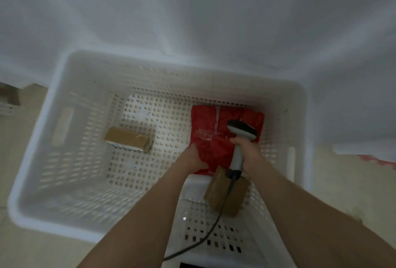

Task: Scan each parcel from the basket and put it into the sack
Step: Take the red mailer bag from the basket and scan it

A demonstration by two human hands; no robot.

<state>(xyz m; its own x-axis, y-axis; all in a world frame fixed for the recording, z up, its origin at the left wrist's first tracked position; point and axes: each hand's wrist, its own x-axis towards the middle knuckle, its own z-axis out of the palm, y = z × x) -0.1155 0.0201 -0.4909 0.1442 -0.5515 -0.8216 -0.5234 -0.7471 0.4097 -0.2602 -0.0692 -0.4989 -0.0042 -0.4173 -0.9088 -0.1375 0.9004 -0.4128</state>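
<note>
The left grip point(192, 158) pinches the lower-left edge of the red parcel point(205, 122), which lies right of centre on the floor of the basket point(90, 88). The right grip point(246, 154) is wrapped round the scanner point(242, 129) handle above it. The parcel looks like a soft, light, slick poly bag, so a bunched edge is probably the best hold. The sack point(192, 10) fills the upper frame.

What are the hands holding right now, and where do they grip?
The right hand grips the scanner by its handle; the left hand holds the red parcel by its near left edge.
</note>
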